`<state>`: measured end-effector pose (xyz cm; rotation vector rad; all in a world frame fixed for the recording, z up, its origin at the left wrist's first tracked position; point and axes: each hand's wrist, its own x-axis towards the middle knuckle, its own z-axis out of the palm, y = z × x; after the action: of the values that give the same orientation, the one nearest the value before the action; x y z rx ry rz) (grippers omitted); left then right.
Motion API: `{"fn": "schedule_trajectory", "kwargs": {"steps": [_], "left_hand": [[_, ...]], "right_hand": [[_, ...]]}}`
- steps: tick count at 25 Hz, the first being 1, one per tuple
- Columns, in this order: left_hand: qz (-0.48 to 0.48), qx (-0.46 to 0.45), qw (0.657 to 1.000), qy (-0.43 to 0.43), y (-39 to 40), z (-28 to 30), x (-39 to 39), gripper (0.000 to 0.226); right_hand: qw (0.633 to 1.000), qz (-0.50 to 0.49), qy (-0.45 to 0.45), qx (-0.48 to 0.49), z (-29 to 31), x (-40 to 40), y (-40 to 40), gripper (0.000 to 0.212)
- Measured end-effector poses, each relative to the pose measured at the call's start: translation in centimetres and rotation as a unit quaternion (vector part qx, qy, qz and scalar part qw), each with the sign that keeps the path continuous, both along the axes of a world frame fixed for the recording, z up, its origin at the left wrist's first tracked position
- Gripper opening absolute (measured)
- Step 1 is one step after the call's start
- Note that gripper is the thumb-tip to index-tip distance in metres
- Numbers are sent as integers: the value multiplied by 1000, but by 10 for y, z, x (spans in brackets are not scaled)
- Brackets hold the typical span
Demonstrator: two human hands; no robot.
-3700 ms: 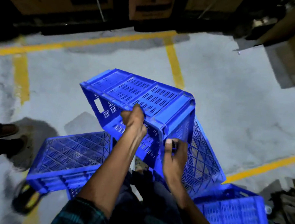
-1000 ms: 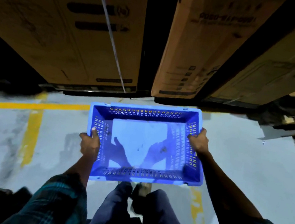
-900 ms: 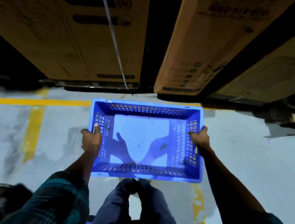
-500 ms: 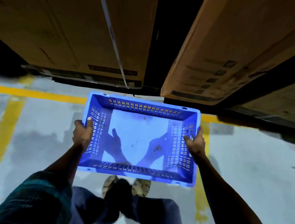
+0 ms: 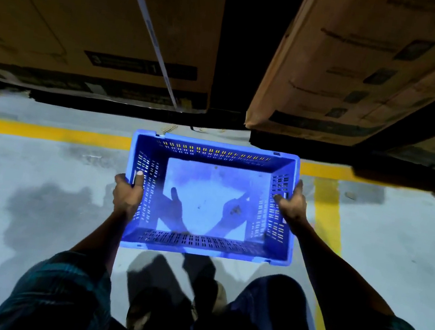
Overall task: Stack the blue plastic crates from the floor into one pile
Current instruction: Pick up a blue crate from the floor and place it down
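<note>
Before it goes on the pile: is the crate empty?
Empty: the crate shows only its bare floor and the hands' shadows.

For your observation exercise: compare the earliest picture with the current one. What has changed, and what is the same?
The blue crate, earlier tilted among other crates, has been carried to open floor before the cardboard boxes and turned open side up. The left hand and right hand moved to its short sides. Unchanged: both hands keep their grip.
</note>
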<state>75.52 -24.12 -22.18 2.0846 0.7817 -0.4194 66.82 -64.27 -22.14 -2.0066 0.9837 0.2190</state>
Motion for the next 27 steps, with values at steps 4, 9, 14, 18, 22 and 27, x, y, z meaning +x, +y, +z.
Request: {"fn": "schedule_trajectory", "kwargs": {"steps": [4, 9, 14, 18, 22, 27], "left_hand": [[0, -7, 1000, 7, 4, -23, 7, 54], [-69, 7, 998, 6, 5, -23, 23, 75], [-182, 76, 980, 33, -27, 44, 7, 74], [-256, 21, 966, 39, -50, 152, -40, 67], [-279, -46, 959, 25, -70, 306, -107, 71], [-352, -116, 928, 45, -78, 433, -168, 65]], "right_hand": [[1000, -9, -9, 4, -43, 11, -10, 70], [998, 27, 38, -34, -26, 19, -6, 71], [995, 46, 32, -85, 58, -2, 30, 67], [998, 40, 3, -49, 174, -42, 71, 71], [996, -54, -38, -55, 302, -101, 119, 59], [977, -204, -56, -30, 403, -180, 178, 50]]}}
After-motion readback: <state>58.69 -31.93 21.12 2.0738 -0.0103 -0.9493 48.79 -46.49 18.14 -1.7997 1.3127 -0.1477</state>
